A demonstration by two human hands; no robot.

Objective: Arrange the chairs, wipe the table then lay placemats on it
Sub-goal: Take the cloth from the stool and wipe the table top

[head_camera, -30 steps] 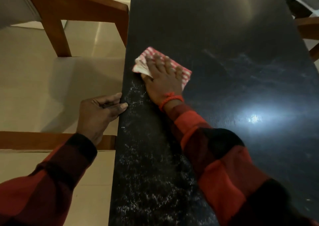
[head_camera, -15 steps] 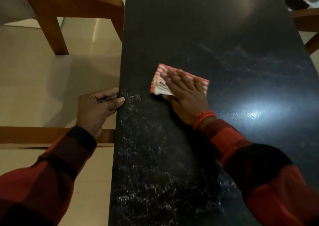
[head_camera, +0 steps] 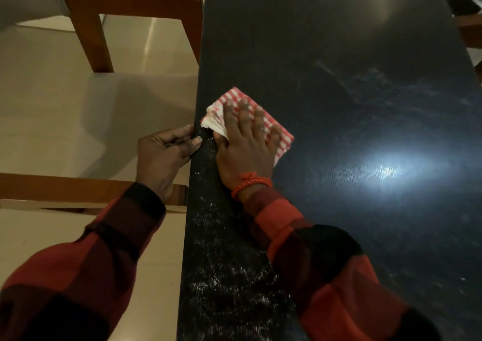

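your right hand lies flat on a folded red-and-white checked cloth, fingers straight and spread, pressing it down onto the black table. the cloth sits near the table's left edge, its white folded layers showing at the corner closest to that edge, just under your index finger. an orange cord bracelet circles that wrist, above the cuff of a red and black plaid sleeve.

your left hand is at the table's left edge, just beside the right hand. its thumb lies on top of the tabletop rim and the fingers are curled in against the side of the edge, so it grips the table there. the two hands are close but not touching.

the tabletop in front of your right wrist and down toward you along the left side is speckled with a pale, dusty film. farther right, faint smear marks cross the surface, and a bright light reflection glares off it.

on the left, over the pale tiled floor, a wooden chair stands with its leg and rail close to the table's edge. another wooden rail runs below your left wrist and meets the table side. at the far right edge, part of another wooden chair shows.
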